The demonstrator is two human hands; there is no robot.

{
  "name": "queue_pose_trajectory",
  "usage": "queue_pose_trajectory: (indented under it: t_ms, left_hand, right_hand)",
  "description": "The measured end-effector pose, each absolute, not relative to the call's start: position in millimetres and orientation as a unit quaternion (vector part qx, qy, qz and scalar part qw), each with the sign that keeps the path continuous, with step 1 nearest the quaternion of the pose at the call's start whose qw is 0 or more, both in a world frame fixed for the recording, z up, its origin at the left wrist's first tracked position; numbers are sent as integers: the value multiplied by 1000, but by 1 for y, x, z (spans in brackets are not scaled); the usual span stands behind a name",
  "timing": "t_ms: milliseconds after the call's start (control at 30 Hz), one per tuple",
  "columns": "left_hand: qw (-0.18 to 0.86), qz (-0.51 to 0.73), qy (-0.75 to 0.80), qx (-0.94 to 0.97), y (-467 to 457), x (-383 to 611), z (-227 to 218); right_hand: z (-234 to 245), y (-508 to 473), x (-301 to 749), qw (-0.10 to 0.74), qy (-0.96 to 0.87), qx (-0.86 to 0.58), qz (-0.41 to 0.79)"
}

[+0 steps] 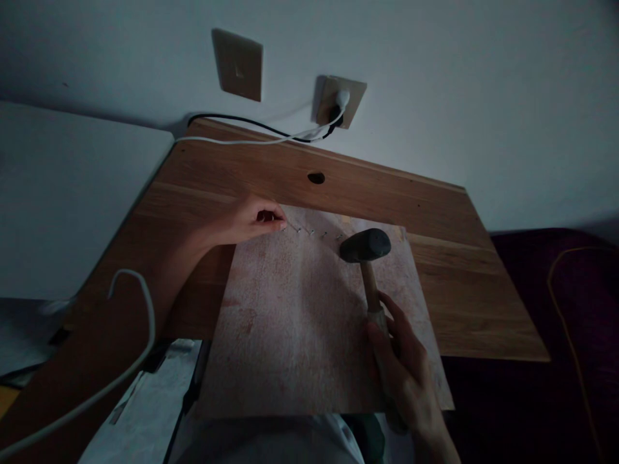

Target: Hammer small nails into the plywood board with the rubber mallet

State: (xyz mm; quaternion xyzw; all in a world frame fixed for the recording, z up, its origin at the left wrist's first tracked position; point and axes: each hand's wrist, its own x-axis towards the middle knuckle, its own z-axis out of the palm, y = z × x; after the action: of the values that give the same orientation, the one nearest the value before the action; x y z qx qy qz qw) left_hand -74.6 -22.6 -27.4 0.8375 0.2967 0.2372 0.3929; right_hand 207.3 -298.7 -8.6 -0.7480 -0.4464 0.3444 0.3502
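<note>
My left hand (pixel 258 216) is closed in a pinch at the left end of a row of small nails (pixel 312 232), near the far edge of a wooden board (pixel 271 322). A thin nail, mostly hidden, is between the thumb and forefinger. My right hand (pixel 403 361) wraps round the wooden handle of a hammer (pixel 368 287). The hammer's black head (pixel 365 245) hangs above the board, just right of the nails. Several nails stand in the board between the hammer head and my left fingertips.
Beneath the board lies a wooden desk (pixel 464 283) with a round cable hole (pixel 316 178). Behind it, a wall socket (pixel 341 101) holds plugs with a black and a white cable. A white cable (pixel 149 316) loops across my left forearm. A white panel (pixel 82 200) stands at left.
</note>
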Motion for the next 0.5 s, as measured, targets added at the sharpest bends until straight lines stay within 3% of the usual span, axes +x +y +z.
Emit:
queue_pose_trajectory:
  t_ms: [500]
  left_hand:
    - [370, 280, 294, 836, -25, -68, -30]
  right_hand:
    - [-5, -298, 206, 336, -453, -756, 331]
